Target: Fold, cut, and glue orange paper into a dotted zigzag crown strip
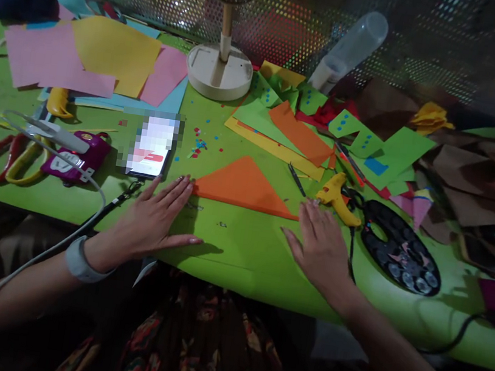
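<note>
Floral clothing (202, 339) sits nearest, below the green tabletop (242, 255). The left hand (145, 223) and right hand (323, 254), fingers extended and grasping nothing, rest at the orange paper triangle's (244, 188) lower corners. Press its long edge evenly from the middle (slipped layers would likely skew it).

The paper triangle (246, 186) is plain orange (the table (243, 249), green).

Paper-craft workspace indicated: coloured sheets (116, 53) piled toward the worktop's (238, 252) far left corner, green cut-offs (402, 147) strewn toward the far edge, folded orange paper (245, 186), glue gun (335, 196) and scissors (15, 158) laid nearer the near edge. Building type cannot be told.
</note>
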{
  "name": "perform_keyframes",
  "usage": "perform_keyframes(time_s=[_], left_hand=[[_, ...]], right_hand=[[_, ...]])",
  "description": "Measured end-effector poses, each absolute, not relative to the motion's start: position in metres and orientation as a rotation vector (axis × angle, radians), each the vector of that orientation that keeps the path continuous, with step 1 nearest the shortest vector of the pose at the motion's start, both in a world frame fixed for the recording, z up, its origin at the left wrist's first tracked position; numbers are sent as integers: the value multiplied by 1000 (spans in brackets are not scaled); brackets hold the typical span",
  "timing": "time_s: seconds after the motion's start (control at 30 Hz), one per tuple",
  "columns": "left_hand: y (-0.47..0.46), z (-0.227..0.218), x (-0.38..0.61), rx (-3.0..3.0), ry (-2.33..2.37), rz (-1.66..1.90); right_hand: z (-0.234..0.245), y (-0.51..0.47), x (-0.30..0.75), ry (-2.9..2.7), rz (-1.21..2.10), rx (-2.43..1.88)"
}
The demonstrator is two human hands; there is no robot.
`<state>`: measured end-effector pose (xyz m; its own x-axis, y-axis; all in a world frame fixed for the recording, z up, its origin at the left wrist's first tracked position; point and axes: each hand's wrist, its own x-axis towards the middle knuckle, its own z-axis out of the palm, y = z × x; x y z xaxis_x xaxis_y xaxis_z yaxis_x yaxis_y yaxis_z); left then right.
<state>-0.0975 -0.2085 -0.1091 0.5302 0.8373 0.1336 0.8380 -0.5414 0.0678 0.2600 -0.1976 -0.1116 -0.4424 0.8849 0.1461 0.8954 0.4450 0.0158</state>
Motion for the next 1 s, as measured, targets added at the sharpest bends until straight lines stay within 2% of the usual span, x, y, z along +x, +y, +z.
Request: perform_keyframes(time_s=[0.2,0.37,0.8,1.0], left_hand=[[-187,-98,-67,-2776,-1354,-301],[-168,-111,-62,-2877,-1137,-323],[-148,-114,-60,-2841,-1091,-322],[-142,-122,-58,-2860,-1218,-358]], right_hand=[[-105,-167,215,-2790,-72,-1062],[-117,-149,204,-2876,-149,-890],[-120,-148,204,-2853,-367,-898],[-125,-142,198,-2740,-72,-1168]])
